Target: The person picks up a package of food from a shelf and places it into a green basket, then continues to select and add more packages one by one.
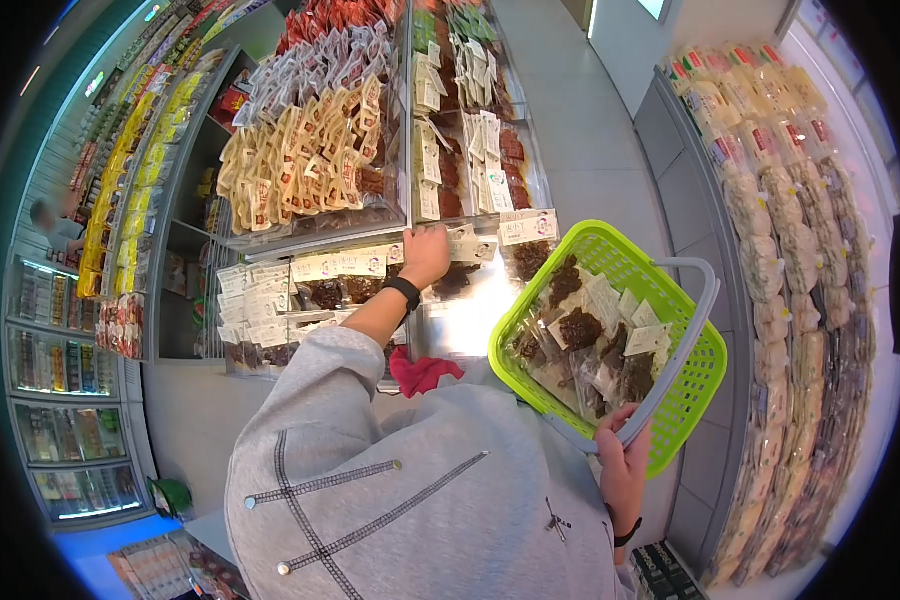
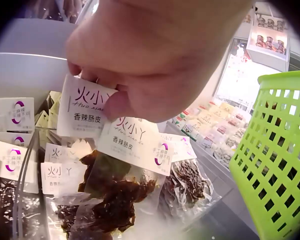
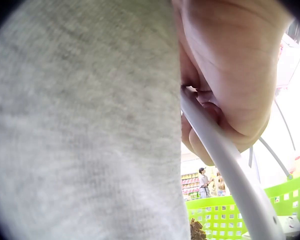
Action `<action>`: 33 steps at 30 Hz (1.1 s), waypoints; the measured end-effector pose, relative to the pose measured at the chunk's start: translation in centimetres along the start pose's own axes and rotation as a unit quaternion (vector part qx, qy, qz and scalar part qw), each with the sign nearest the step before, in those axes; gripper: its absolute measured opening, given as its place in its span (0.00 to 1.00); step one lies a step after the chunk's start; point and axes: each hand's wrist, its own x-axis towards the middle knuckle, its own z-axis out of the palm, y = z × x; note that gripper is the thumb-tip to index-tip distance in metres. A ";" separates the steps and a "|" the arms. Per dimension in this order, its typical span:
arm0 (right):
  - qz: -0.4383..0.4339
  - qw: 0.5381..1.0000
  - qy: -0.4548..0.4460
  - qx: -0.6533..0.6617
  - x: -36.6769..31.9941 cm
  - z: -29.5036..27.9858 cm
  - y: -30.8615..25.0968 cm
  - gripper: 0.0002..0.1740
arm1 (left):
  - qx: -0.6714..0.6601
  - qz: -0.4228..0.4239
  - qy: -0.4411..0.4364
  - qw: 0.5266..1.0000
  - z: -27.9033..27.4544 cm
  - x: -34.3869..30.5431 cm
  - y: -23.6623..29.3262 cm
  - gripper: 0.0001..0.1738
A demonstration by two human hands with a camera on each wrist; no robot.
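My left hand point(image 1: 427, 254) reaches over the display bin, and in the left wrist view the fingers of that hand point(image 2: 135, 65) pinch the white label point(image 2: 83, 107) of a clear packet. Just beside it is another labelled packet point(image 2: 115, 192) with dark brown food inside. My right hand point(image 1: 622, 462) grips the grey handle point(image 1: 692, 330) of a lime green basket point(image 1: 710, 385). Several clear packets of dark food with white cards point(image 1: 580, 330) lie in the basket. The right wrist view shows the right fingers point(image 3: 202, 142) curled round the handle point(image 3: 230, 170), beside a grey sleeve.
Bins of cream-wrapped packets point(image 1: 295, 165) and labelled packets point(image 1: 485, 160) lie ahead. A shelf of bagged goods point(image 1: 770, 250) stands on the right, shelves and a lit fridge point(image 1: 75, 370) on the left. A red cloth point(image 1: 422, 372) is by the bin edge. A person point(image 1: 55, 225) is at the far left.
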 end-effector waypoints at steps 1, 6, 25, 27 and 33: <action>-0.001 1.000 0.000 -0.005 0.0 0.0 0.0 0.14 | -0.011 -0.022 -0.022 0.999 0.1 -0.3 0.1 0.12; 0.015 1.000 -0.001 -0.011 0.0 -0.2 -0.3 0.15 | 0.153 0.025 0.016 0.988 2.8 -1.9 -0.2 0.31; 0.025 0.999 0.015 0.023 0.7 1.4 -0.5 0.17 | 0.300 0.317 -0.161 0.885 8.2 3.3 3.4 0.16; 0.012 1.000 0.011 0.024 0.7 1.4 -0.2 0.17 | 0.285 0.315 -0.159 0.891 7.8 2.8 3.0 0.15; 0.023 1.000 0.002 0.021 0.8 1.5 -0.3 0.17 | 0.314 0.357 -0.083 0.876 5.5 1.3 1.3 0.15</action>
